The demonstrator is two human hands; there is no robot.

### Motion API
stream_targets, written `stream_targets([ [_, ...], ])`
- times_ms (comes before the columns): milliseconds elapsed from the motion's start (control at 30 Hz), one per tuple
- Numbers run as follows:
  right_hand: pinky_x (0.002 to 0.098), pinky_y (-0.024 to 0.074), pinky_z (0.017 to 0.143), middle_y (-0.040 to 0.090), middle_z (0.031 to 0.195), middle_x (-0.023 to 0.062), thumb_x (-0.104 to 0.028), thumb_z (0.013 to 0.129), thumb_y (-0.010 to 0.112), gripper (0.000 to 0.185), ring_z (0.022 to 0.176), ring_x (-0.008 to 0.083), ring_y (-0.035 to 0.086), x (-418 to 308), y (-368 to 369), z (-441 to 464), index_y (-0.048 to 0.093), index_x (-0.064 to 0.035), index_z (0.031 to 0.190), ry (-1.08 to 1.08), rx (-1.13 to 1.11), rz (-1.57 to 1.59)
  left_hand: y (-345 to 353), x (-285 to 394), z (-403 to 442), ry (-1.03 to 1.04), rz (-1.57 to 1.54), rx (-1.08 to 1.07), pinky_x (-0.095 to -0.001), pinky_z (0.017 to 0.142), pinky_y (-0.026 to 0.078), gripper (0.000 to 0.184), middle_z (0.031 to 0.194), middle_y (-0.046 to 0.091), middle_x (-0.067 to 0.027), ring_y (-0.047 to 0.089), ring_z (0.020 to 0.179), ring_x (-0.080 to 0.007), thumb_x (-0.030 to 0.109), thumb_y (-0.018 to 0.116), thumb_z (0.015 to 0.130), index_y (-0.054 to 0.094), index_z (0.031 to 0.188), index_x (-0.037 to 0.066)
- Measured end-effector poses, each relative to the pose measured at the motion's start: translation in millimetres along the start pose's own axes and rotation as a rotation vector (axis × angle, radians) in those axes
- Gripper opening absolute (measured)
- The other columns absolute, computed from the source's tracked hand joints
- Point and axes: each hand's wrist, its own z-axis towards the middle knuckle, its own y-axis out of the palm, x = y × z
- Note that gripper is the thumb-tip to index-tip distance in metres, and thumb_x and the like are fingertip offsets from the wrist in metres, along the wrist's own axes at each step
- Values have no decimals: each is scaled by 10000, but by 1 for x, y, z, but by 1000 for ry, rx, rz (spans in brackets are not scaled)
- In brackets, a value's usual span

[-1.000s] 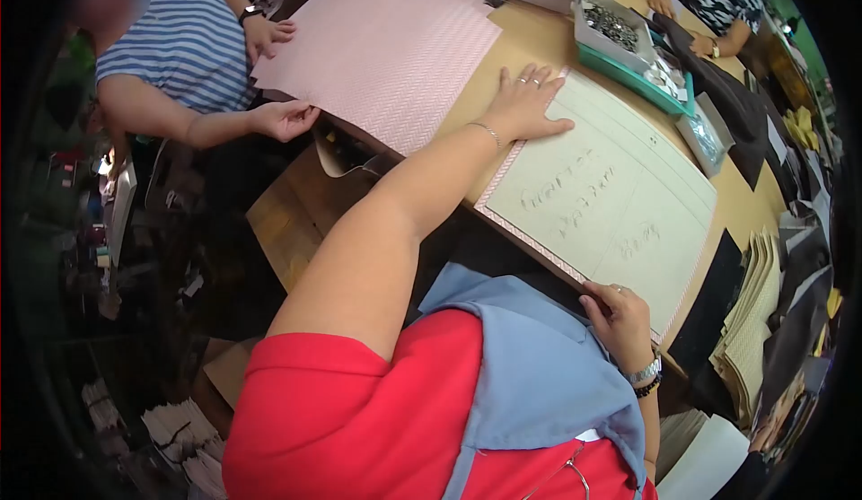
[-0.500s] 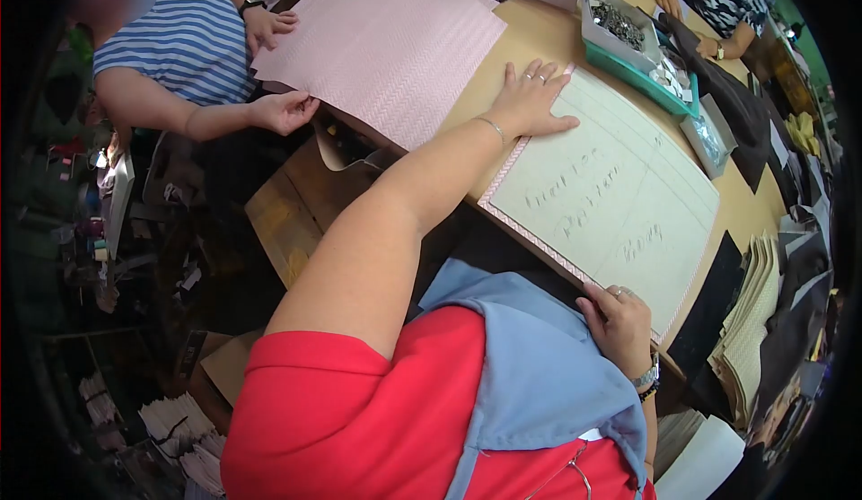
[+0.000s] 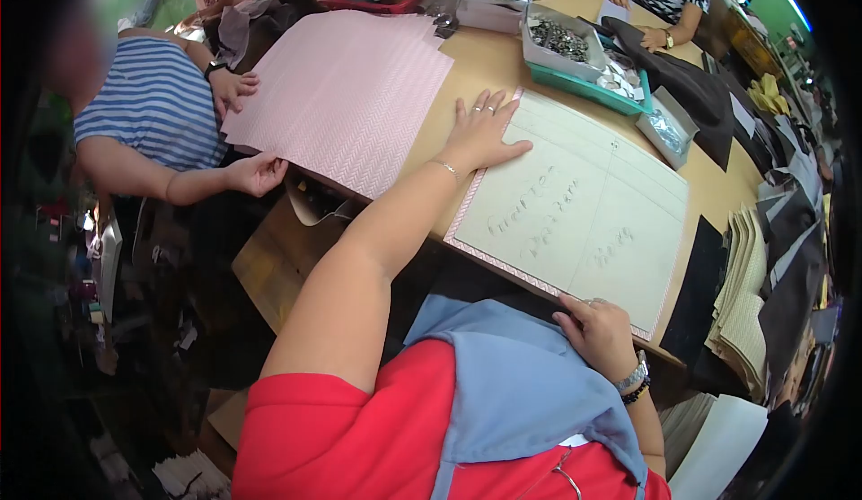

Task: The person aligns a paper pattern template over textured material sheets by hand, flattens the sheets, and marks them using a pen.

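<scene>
A pale pattern card (image 3: 584,204) with handwriting and ruled lines lies on a pink herringbone sheet, whose border (image 3: 503,262) shows along the card's edges. My left hand (image 3: 485,134) is open, fingers spread flat over the card's far left corner and the table beside it. At the near edge, my right hand (image 3: 603,331) has its fingers curled and closed on the rim of card and sheet. The thumb side faces the table edge, and part of the grip is hidden.
A co-worker's hands (image 3: 256,174) touch a stack of pink herringbone sheets (image 3: 346,96) at the left. Beyond the card stand a teal tray (image 3: 588,90) of metal parts and a small box (image 3: 667,132). Dark material (image 3: 691,96) and folded cream sheets (image 3: 741,293) lie to the right.
The view has tilted up, so the table's far side shows more and the card appears further left. Both my hands keep their places on the card.
</scene>
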Motion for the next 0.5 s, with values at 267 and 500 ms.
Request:
stream_targets([
  [267, 392, 468, 562, 578, 608, 99, -246, 819, 692, 270, 596, 272, 588, -3, -1, 0, 652, -72, 1022, 4, -32, -33, 2, 0, 1, -4, 28, 13, -634, 1110, 108, 874, 1542, 261, -135, 176, 1443, -315, 661, 546, 798, 331, 1467, 142],
  [500, 410, 470, 564, 582, 618, 114, -247, 816, 693, 263, 607, 293, 596, -2, 1, -1, 649, -70, 1004, 53, -58, -7, 3, -2, 2, 5, 16, 16, -634, 1113, 103, 860, 1540, 262, -135, 180, 1440, -325, 649, 547, 805, 337, 1464, 139],
])
